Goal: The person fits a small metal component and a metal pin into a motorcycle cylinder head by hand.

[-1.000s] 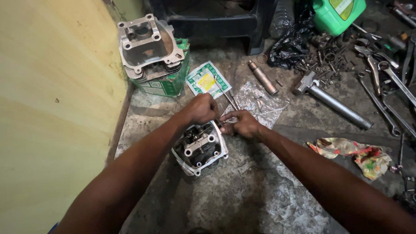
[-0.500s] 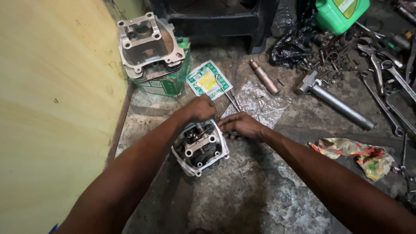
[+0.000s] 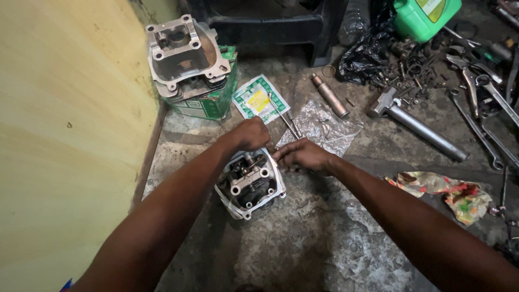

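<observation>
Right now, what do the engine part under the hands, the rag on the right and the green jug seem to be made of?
Engine part: likely cast aluminium, with a dull silver-grey, rough surface and machined bolt holes.
Rag: woven cloth, going by its crumpled soft folds and colourful print.
Green jug: probably plastic, with smooth, slightly glossy moulded walls.

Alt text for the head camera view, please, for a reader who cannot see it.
Both hands rest on the top edge of a metal engine cylinder head on a stained concrete floor, left hand at its upper left, right hand at its upper right. Beyond lie a clear plastic bag, a hammer, wrenches and a green jug.
</observation>
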